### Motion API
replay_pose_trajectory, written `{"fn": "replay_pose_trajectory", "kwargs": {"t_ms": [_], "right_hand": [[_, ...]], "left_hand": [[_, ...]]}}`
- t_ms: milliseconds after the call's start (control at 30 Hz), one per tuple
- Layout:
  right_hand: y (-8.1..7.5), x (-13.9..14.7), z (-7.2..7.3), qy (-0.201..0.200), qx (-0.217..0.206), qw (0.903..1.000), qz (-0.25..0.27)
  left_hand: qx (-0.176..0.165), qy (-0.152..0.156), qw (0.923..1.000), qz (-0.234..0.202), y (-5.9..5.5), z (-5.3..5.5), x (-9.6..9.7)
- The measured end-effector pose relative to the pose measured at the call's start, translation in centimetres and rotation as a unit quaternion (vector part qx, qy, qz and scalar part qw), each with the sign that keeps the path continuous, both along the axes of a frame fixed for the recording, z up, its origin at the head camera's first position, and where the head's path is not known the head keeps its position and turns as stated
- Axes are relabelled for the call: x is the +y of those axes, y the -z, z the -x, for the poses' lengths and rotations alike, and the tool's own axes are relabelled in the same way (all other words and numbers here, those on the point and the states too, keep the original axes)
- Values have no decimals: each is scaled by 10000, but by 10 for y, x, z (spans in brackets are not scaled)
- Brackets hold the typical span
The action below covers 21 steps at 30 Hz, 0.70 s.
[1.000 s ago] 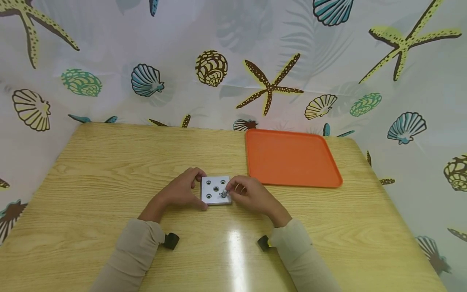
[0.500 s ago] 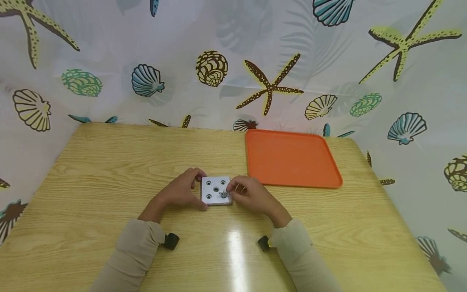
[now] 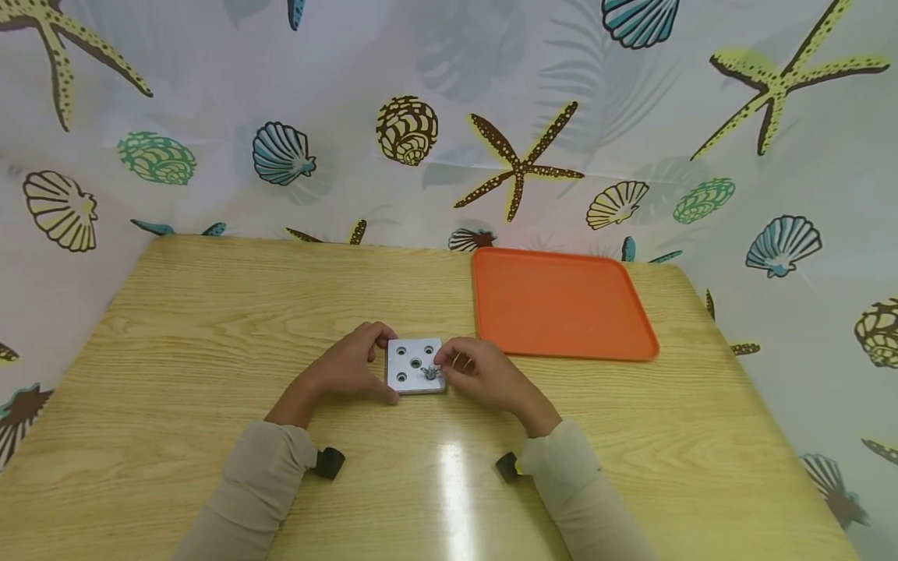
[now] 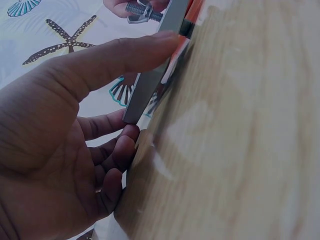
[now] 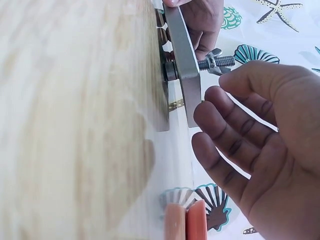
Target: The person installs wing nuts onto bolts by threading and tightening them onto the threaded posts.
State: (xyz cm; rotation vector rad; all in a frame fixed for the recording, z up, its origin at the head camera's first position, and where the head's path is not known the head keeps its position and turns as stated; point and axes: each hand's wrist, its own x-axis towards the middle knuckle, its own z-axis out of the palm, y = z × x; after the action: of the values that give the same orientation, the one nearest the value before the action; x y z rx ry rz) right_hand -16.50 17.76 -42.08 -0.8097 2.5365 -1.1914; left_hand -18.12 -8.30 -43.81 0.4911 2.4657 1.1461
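A square silver metal plate [image 3: 415, 378] with several round holes lies before me on the table. My left hand [image 3: 347, 366] grips it from the left, thumb on the near edge and fingers at the far edge. A bolt [image 5: 227, 61] passes up through the plate's near right hole and carries a wing nut [image 5: 216, 62]. In the right wrist view, the bolt's head shows beneath the plate, holding it up off the tabletop. My right hand [image 3: 487, 378] pinches at the wing nut with thumb and index finger; its other fingers curl loosely by the plate's edge.
An orange tray [image 3: 561, 304] lies at the back right of the wooden table [image 3: 210, 327], beyond my right hand. Black wrist mounts [image 3: 329, 463] stick out from both sleeves. A shell-patterned curtain [image 3: 351, 78] hangs behind the table and along its sides.
The wing nut's wings stand at a slightly different angle, and my right fingertips have shifted a little at it. The left hand and plate have stayed in place.
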Motion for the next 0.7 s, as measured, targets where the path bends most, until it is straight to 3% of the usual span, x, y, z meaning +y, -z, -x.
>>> {"fn": "replay_pose_trajectory", "kwargs": {"t_ms": [700], "right_hand": [[-2, -1, 0, -282, -44, 9996, 7]], "left_hand": [[30, 10, 10000, 18, 1, 1, 0]]}}
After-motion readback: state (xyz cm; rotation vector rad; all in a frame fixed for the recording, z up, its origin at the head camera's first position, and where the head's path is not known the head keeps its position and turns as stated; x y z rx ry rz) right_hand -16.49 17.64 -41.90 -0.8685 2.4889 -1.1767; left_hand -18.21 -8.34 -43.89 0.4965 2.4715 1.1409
